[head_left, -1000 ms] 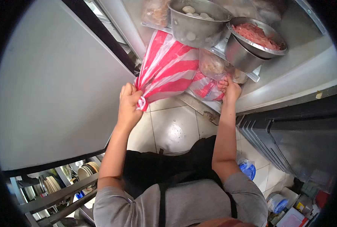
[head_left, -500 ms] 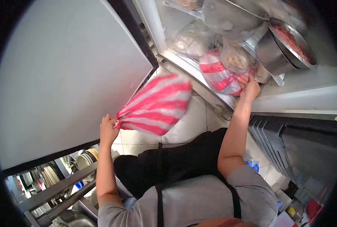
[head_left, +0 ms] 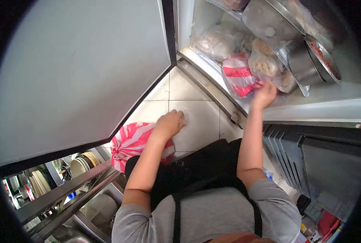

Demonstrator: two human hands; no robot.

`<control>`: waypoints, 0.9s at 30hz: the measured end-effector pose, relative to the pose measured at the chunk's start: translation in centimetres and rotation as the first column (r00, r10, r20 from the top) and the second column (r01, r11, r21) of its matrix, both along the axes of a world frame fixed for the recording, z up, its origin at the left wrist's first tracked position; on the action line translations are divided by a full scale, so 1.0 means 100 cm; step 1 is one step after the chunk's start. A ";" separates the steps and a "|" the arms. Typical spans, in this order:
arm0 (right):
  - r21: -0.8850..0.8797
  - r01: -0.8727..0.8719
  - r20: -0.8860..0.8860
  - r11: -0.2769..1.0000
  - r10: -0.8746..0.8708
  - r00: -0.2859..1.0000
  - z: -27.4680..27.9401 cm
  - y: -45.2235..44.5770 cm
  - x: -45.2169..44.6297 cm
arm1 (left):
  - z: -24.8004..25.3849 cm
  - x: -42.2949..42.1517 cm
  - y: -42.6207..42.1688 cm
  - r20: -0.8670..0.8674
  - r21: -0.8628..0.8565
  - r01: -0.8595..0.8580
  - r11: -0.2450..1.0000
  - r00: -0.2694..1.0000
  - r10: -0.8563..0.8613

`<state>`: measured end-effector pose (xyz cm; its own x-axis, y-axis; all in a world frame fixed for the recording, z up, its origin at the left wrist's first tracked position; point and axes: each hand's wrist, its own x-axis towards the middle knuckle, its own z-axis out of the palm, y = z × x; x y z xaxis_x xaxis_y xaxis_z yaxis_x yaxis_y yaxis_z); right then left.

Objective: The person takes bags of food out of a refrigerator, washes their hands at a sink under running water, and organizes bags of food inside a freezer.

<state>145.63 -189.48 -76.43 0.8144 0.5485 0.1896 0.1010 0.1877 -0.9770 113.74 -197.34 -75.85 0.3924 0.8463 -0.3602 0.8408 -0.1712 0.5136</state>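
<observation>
A large red-and-white striped bag (head_left: 128, 139) rests on the floor at the lower left, partly behind my left forearm. Above and to the right of it, my left hand (head_left: 171, 123) is free of the bag, its fingers loosely curled with nothing visible in them. At the fridge's bottom compartment, my right hand (head_left: 264, 94) touches the edge of a smaller striped bag (head_left: 239, 75); its fingertips are slightly blurred. Clear bags of pale food (head_left: 264, 60) sit beside that bag, under the shelf.
The open fridge door (head_left: 87, 73) fills the left. Metal pots (head_left: 306, 60) stand on the shelf, one with red food. A rack of plates (head_left: 81, 166) is at the lower left, a dark slatted panel (head_left: 314, 158) at the right, and floor tiles (head_left: 192, 125) between.
The large striped bag has come out of the fridge, down to the floor at the left. My left hand has let it go and moved right. My right hand remains by the smaller bag.
</observation>
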 end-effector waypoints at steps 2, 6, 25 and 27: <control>-0.165 -0.193 0.518 0.967 0.251 0.818 0.001 0.024 -0.045 | -0.003 0.006 -0.003 -0.063 -0.077 0.046 0.996 0.997 -0.051; -0.302 0.094 0.953 0.949 0.302 0.017 -0.047 0.131 -0.068 | -0.003 -0.003 -0.005 -0.049 -0.120 0.032 0.992 0.998 -0.038; -0.800 0.210 0.502 0.562 0.818 -0.280 0.000 0.184 -0.064 | -0.003 -0.046 -0.007 0.099 -0.114 -0.184 0.976 0.976 0.195; -0.810 0.166 0.517 0.562 0.819 -0.249 0.015 0.190 -0.058 | -0.012 -0.047 -0.007 0.094 -0.149 -0.152 0.977 0.981 0.167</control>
<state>139.87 -170.50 -74.88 -0.2921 0.9534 -0.0753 0.9384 0.3009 0.1699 109.01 -198.05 -77.04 0.2981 0.8449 -0.4442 0.7913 0.0415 0.6100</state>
